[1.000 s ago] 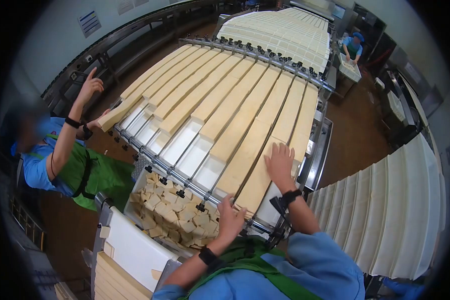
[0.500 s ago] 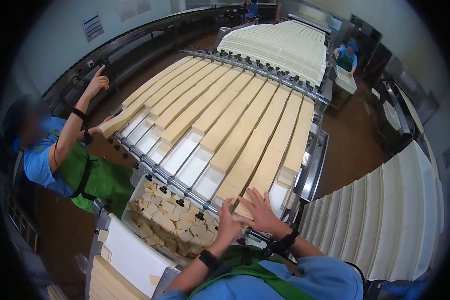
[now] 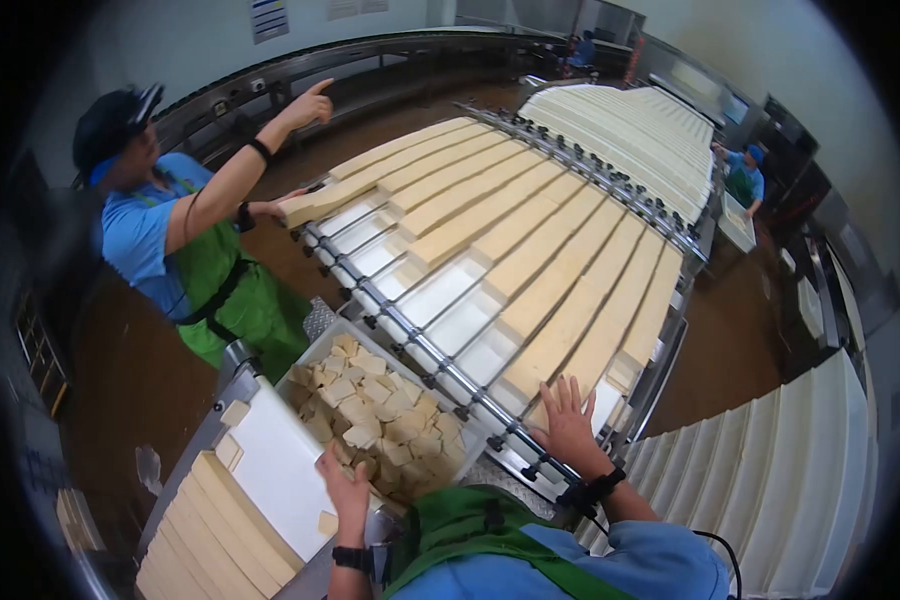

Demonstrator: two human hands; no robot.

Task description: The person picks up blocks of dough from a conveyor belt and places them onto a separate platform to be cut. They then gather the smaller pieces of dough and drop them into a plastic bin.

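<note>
My right hand (image 3: 570,430) lies with spread fingers on the near end of a long pale-tan strip (image 3: 598,345), which looks like a soft, sliced food. Several such strips run side by side along the white conveyor (image 3: 450,295), separated by thin metal rods. My left hand (image 3: 347,492) is at the near left edge of a bin (image 3: 475,440) of flat, broken tan pieces (image 3: 380,410). Its thumb and fingers are apart, and I see nothing between them.
At left a co-worker in a green apron (image 3: 235,310) raises one hand and touches a strip's end with the other. A white board (image 3: 275,475) with more strips (image 3: 205,540) stands at lower left. Ribbed white sheeting (image 3: 760,470) is at right. Another person (image 3: 745,180) works farther back.
My left hand has left the strip's end and moved down left to the bin. My right hand stays on the strip. The view has shifted left, and the co-worker still points.
</note>
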